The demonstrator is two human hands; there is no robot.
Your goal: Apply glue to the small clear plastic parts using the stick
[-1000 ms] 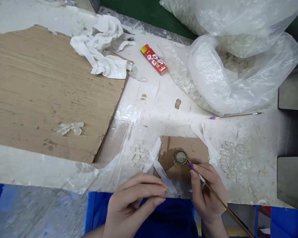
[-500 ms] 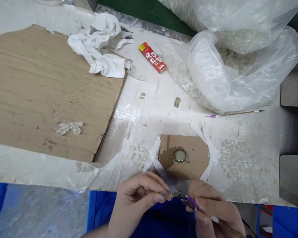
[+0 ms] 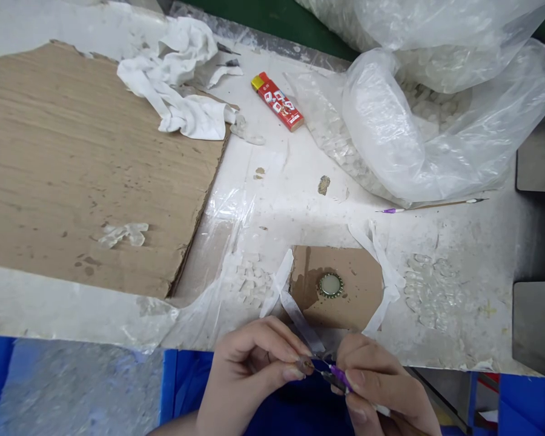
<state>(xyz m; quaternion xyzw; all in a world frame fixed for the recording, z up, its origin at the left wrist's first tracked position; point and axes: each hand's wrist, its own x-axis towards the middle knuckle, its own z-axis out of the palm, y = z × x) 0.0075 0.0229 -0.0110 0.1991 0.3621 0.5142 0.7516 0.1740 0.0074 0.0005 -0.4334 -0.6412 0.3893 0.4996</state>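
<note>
My left hand (image 3: 249, 369) pinches a small brownish, see-through piece (image 3: 305, 364) between thumb and forefinger at the table's front edge. Close to its right, my right hand (image 3: 384, 381) is closed around a thin stick tool with a purple band (image 3: 340, 376), its fine tip pointing at the small piece. A dark, slender part lies along the tool; what it is I cannot make out. Just beyond my hands is a metal bottle cap (image 3: 331, 284), upturned on a small piece of cardboard (image 3: 366, 278) with a wet stain.
Clear pieces (image 3: 431, 290) are spread right of the cardboard, frosted chips (image 3: 253, 280) left. Behind lie another purple-banded stick (image 3: 436, 207), a red lighter (image 3: 278, 102) and plastic bags of pieces (image 3: 386, 127). A large cardboard sheet (image 3: 72, 157) bears a crumpled white cloth (image 3: 186, 79).
My right hand has shifted slightly left with the stick tool, bringing it nearer the small piece. My left hand keeps its pinch, and the piece looks turned a little.
</note>
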